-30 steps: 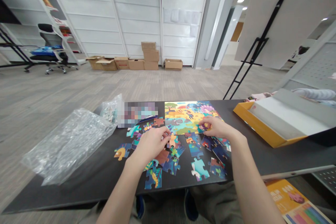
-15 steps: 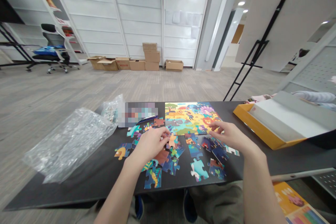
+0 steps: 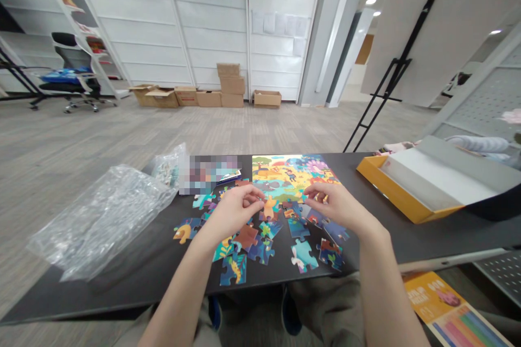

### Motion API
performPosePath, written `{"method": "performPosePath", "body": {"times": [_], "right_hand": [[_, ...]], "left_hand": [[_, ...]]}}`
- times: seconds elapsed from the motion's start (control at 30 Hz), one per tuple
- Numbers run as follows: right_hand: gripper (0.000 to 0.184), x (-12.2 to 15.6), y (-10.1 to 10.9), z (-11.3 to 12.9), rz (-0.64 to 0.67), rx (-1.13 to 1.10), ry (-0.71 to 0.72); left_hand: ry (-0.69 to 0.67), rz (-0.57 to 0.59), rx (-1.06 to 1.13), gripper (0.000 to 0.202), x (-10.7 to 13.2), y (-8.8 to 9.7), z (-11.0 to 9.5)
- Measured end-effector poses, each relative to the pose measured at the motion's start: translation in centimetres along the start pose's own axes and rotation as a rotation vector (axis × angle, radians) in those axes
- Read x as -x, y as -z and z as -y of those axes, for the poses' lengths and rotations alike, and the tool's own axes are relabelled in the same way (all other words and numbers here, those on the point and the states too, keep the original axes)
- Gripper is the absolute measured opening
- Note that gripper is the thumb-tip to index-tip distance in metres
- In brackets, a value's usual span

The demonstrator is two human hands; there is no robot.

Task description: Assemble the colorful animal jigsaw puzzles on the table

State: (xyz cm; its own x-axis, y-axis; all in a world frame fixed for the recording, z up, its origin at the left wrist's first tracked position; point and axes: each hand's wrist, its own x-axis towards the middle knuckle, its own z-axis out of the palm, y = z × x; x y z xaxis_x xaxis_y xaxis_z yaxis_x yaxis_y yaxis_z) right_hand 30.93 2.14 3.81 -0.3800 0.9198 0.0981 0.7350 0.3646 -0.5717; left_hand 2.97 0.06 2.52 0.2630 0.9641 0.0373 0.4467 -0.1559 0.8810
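An assembled section of a colourful jigsaw [image 3: 291, 173] lies at the far middle of the black table [image 3: 407, 238]. Several loose puzzle pieces [image 3: 303, 255] are scattered nearer to me. My left hand [image 3: 230, 214] rests curled over the loose pieces, its fingertips pinching a small piece by an orange piece [image 3: 269, 209]. My right hand [image 3: 337, 207] hovers at the assembled section's near edge, fingers bent, thumb and forefinger close together on a piece there. What exactly each hand grips is partly hidden.
Crumpled clear plastic bags [image 3: 101, 217] lie at the table's left. An open yellow box [image 3: 423, 184] sits at the right. A printed sheet [image 3: 456, 314] lies low at the right. Behind are an easel [image 3: 391, 70], cardboard boxes [image 3: 230, 87] and an office chair [image 3: 69, 76].
My right hand drew back to the right, then returned left to the assembled section's near edge. My left hand edged forward and up toward the orange piece.
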Motion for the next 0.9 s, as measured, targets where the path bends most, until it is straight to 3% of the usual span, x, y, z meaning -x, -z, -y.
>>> {"method": "performPosePath", "body": {"times": [0.17, 0.33, 0.43, 0.5, 0.63, 0.8, 0.9], "right_hand": [[0.018, 0.6, -0.4, 1.6, 0.117, -0.060, -0.022], [0.021, 0.9, -0.1, 2.0, 0.087, -0.099, -0.058], [0.025, 0.6, -0.2, 1.0, 0.047, -0.148, -0.052], [0.027, 0.4, -0.5, -0.1, -0.007, -0.150, -0.042], [0.030, 0.1, -0.9, -2.2, -0.077, -0.114, -0.070], [0.033, 0.1, -0.9, -2.8, -0.133, -0.079, -0.105], [0.033, 0.0, -1.0, -2.7, -0.138, -0.089, -0.095]], "left_hand": [[0.054, 0.136, -0.155, 0.012, -0.1, -1.1, 0.3], [0.075, -0.032, -0.747, 0.009, 0.7, -2.4, -1.8], [-0.023, 0.072, -0.761, 0.020, 2.0, -4.2, -4.1], [-0.083, 0.126, -0.762, 0.038, 3.0, -5.8, -5.1], [-0.062, 0.181, -0.777, 0.068, 4.7, -8.4, -5.7], [0.004, 0.207, -0.769, 0.049, 5.1, -9.0, -5.2], [-0.024, 0.198, -0.780, 0.043, 5.0, -8.8, -5.0]]}}
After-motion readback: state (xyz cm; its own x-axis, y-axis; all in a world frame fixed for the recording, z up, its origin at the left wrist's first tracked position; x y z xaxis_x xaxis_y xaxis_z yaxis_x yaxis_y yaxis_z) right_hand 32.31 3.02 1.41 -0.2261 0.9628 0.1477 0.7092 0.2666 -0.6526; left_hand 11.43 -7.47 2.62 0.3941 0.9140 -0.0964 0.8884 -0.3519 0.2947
